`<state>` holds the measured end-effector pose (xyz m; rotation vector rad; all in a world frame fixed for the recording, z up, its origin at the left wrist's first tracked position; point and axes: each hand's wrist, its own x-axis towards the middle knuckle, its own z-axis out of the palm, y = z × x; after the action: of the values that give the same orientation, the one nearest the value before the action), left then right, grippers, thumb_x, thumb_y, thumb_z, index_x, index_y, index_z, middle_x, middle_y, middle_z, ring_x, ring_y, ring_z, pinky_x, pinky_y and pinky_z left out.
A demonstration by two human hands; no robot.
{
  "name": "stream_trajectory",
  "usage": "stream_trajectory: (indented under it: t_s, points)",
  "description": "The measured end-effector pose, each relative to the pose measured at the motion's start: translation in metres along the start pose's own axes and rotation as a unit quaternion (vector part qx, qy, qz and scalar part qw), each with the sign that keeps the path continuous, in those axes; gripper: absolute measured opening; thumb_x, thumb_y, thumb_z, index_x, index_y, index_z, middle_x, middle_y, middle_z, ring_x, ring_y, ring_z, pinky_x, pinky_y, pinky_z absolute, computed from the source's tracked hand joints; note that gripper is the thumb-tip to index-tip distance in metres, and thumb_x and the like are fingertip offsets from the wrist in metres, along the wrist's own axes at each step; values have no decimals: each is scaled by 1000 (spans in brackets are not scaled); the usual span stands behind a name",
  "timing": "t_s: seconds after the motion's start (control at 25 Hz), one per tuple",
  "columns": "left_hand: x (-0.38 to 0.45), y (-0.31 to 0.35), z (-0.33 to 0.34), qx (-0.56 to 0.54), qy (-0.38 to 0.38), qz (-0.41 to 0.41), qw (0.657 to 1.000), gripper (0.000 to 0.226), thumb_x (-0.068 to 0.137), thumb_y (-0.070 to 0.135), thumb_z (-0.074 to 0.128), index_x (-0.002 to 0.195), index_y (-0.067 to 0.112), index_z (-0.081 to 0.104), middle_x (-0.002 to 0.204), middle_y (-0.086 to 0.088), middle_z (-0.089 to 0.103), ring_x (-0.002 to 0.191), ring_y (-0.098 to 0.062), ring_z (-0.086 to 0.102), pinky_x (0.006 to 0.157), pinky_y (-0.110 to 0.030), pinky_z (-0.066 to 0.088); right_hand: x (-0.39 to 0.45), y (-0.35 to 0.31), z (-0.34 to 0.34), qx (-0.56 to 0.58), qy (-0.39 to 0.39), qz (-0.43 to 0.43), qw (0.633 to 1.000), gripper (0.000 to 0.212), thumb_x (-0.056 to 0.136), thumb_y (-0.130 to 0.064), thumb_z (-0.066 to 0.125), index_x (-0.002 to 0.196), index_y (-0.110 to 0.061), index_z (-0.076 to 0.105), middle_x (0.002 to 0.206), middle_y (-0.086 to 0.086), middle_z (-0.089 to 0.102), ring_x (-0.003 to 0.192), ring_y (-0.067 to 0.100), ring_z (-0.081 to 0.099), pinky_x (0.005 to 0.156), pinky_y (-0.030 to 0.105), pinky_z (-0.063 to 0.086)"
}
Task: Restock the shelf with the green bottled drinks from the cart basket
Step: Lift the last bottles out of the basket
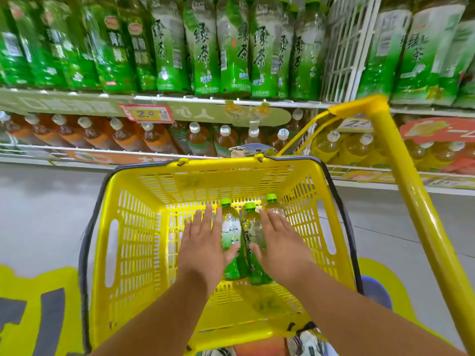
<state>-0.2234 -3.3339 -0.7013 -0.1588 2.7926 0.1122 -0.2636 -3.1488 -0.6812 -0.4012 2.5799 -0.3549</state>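
Three green-capped bottled drinks lie on the floor of the yellow cart basket (pixel 133 227): a left bottle (pixel 229 235), a middle bottle (pixel 253 236) and a right bottle (pixel 273 204), mostly hidden. My left hand (pixel 205 242) hovers flat, fingers spread, just left of the left bottle, thumb over its label. My right hand (pixel 280 245) reaches in, fingers spread, covering the right bottle and touching the middle one. Neither hand grips anything. The shelf (pixel 77 97) above is packed with matching green tea bottles (pixel 205 47).
The cart's yellow handle bar (pixel 411 191) rises along the right. A white wire divider (pixel 344 47) splits the top shelf row. Lower shelves hold brown and yellow drinks (pixel 123 134). A red price tag (pixel 146 113) hangs on the shelf edge. Grey floor lies to the left.
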Motion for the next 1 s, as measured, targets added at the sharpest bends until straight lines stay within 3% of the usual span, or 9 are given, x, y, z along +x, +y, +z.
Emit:
stream_trajectory:
  t_s: [0.12, 0.24, 0.4, 0.52, 0.6, 0.72, 0.84, 1.0]
  points:
    - [8, 4, 23, -38, -33, -42, 998, 93, 90, 74, 32, 159, 20, 1, 168, -3, 2, 154, -24, 3, 124, -40, 14, 10, -3, 17, 13, -27, 24, 999, 80, 96, -54, 44, 157, -16, 8, 159, 9, 24, 144, 28, 25, 113, 40, 29]
    - [15, 8, 42, -97, -43, -84, 991, 95, 89, 71, 42, 159, 17, 6, 165, -4, 21, 149, -24, 20, 118, -37, 28, 16, -5, 34, 62, -42, 67, 995, 71, 96, -48, 50, 151, -13, 23, 145, 12, 39, 129, 29, 44, 100, 41, 44]
    - [16, 25, 58, -219, -34, -157, 962, 93, 83, 68, 59, 154, 20, 22, 145, -8, 45, 132, -28, 45, 99, -39, 46, 24, -9, 44, 152, -29, 143, 977, 36, 94, -34, 59, 121, -15, 48, 122, 8, 52, 106, 26, 57, 80, 33, 46]
    - [23, 28, 66, -303, -71, -240, 919, 85, 78, 64, 69, 141, 14, 41, 133, -10, 53, 118, -30, 57, 86, -39, 50, 35, -15, 46, 192, -19, 211, 958, 27, 91, -24, 61, 114, -12, 56, 117, 9, 57, 99, 26, 62, 76, 32, 50]
    - [29, 28, 69, -315, -101, -286, 899, 75, 75, 65, 71, 120, 9, 51, 107, -6, 61, 95, -28, 62, 68, -34, 49, 41, -20, 50, 197, -27, 243, 949, 30, 89, -22, 63, 115, -11, 54, 113, 9, 63, 97, 28, 65, 74, 33, 53]
    - [30, 26, 69, -337, -98, -303, 886, 58, 73, 63, 75, 99, 19, 47, 79, 10, 50, 71, -17, 52, 48, -24, 32, 44, -24, 61, 227, -46, 285, 930, 35, 90, -15, 62, 118, -13, 41, 102, 9, 67, 92, 30, 67, 76, 41, 56]
    - [28, 25, 66, -362, -89, -313, 874, 51, 71, 63, 76, 84, 28, 42, 77, 15, 53, 61, -2, 50, 46, -24, 29, 45, -18, 67, 228, -27, 288, 930, 36, 89, -16, 66, 114, -14, 40, 88, 5, 65, 82, 28, 64, 69, 39, 55]
    - [22, 21, 55, -380, -87, -300, 870, 39, 75, 57, 77, 83, 30, 50, 77, 11, 61, 62, -7, 57, 46, -25, 32, 44, -14, 59, 264, -19, 284, 921, 48, 78, -31, 80, 104, -16, 43, 82, -2, 59, 79, 25, 62, 65, 36, 53]
